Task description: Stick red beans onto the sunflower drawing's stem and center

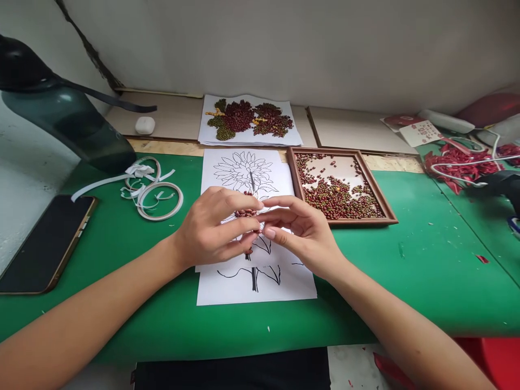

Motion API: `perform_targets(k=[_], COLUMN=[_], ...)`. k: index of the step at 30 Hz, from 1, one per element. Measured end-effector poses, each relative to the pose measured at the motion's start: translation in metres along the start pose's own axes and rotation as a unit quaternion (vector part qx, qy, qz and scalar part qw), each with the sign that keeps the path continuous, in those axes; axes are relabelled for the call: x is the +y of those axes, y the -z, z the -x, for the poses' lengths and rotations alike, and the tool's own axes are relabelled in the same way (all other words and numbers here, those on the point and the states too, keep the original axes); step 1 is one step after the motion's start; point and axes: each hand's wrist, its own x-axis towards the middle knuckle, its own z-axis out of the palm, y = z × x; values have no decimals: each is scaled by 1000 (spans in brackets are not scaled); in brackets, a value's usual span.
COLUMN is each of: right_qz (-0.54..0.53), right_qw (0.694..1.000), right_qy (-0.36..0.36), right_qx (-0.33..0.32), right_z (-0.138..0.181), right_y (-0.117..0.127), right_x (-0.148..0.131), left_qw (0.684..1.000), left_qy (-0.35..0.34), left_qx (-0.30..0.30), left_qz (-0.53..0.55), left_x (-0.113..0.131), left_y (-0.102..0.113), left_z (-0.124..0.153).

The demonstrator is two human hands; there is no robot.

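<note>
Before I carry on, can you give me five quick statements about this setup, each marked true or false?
1. The left hand and right hand are close together over the flower drawing. True.
2. The framed tray is left of the flower drawing. False: the framed tray is on its right.
3. The small white case is beyond the tape rolls. True.
4. The phone is right of the framed tray. False: the phone is at the far left.
5. The stacked sheets beyond the flower drawing have a red and green design. True.
</note>
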Motion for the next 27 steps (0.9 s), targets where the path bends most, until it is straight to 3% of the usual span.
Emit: perform_targets(k=[5,11,21,27], right_qz=[143,277,296,314], right_qw=[984,934,929,922], right_qy=[90,227,223,224], right_qx=[60,18,-8,-24], right_z=[0,0,2,4], right_y=[4,2,2,3], right_x=[3,10,11,11], left_qw=[999,995,993,994], left_qy=[-11,-71,-99,-80], left_qx=[7,6,-20,-47], left_qz=[-34,-63,-66,-56], left_x=[-9,-9,-7,-7], left_y=[6,5,5,4], left_z=[1,-2,-3,0])
